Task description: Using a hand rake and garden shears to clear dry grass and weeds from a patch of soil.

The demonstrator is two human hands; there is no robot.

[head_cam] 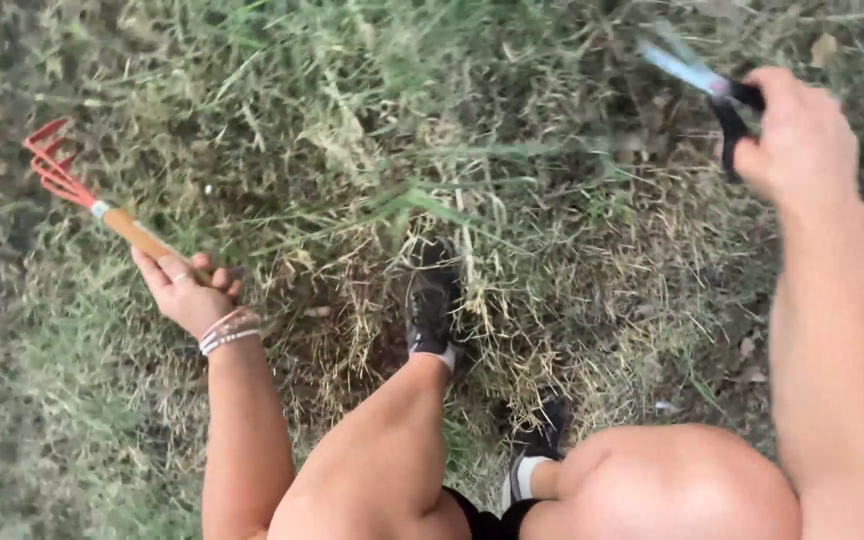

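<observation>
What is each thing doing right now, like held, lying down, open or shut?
Left hand: closed round the hand rake's handle.
Hand rake: held, prongs lifted over the grass.
Right hand: gripping the shears' handles.
Shears: held up, blurred; open or shut unclear.
Grass: long, partly dry, flattened.

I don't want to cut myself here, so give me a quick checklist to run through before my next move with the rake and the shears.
1. Left hand firm on the hand rake: ok, fingers wrap its wooden handle.
2. Right hand firm on the shears: ok, closed on the black handles.
3. Shear blades shut: cannot tell, they are blurred.
4. Blades away from the legs: ok, raised over the grass.
5. Rake tines clear of the forward shoe: ok, well to its left.
6. Footing steady: cannot tell.
</observation>
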